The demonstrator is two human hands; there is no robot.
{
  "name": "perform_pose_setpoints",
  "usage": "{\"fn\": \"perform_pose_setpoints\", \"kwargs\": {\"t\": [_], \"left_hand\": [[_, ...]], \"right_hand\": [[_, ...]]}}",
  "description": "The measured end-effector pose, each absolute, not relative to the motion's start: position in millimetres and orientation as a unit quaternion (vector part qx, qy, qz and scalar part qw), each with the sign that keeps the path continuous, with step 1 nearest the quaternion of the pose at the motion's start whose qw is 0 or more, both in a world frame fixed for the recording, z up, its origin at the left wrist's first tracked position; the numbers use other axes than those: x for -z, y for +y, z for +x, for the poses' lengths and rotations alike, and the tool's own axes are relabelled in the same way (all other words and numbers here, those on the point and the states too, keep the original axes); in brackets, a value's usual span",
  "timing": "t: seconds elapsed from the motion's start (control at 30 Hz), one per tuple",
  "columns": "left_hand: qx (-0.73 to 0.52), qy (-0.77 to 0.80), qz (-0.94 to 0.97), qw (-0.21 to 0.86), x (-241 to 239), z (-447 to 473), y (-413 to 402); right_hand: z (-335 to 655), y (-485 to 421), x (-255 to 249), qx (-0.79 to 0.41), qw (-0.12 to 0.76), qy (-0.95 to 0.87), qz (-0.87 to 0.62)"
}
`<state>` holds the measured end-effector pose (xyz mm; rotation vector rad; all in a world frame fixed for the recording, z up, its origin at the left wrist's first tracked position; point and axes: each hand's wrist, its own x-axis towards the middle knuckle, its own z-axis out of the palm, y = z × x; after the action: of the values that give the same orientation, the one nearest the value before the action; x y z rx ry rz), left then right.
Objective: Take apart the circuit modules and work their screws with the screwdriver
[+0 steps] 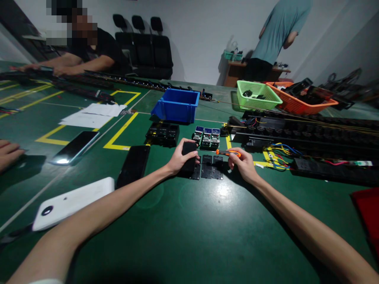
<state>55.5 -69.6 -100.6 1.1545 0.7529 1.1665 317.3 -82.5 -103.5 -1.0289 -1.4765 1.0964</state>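
Note:
My left hand [181, 158] is closed around a small black box-shaped housing [189, 152], holding it on the green table. My right hand [243, 162] grips an orange-handled screwdriver [227, 152] that points left toward the housing. Flat black covers [211, 166] lie side by side just below and between my hands. A row of small circuit modules with blue displays [207, 137] sits right behind them. A stack of black housings [163, 134] lies further left.
A blue bin [177, 105], a green basket [257, 94] and an orange basket [299, 100] stand at the back. Long black power strips with wires [308, 136] fill the right. Phones [75, 146] [134, 165], a white device [72, 202] and papers [92, 115] lie left. Another person's hand [8, 153] rests at the left edge; two other people are at the back.

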Motion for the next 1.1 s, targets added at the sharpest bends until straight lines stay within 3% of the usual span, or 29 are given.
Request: {"fn": "perform_pose_setpoints", "kwargs": {"t": [0.53, 1.1], "left_hand": [[-0.494, 0.321, 0.495, 0.639, 96.9, 56.6, -71.4], [-0.484, 0.282, 0.457, 0.691, 101.7, 53.3, -65.6]], "right_hand": [[314.0, -86.6, 100.8, -0.448, 0.474, -0.621, -0.435], [314.9, -85.9, 103.7, -0.445, 0.513, -0.620, -0.393]]}}
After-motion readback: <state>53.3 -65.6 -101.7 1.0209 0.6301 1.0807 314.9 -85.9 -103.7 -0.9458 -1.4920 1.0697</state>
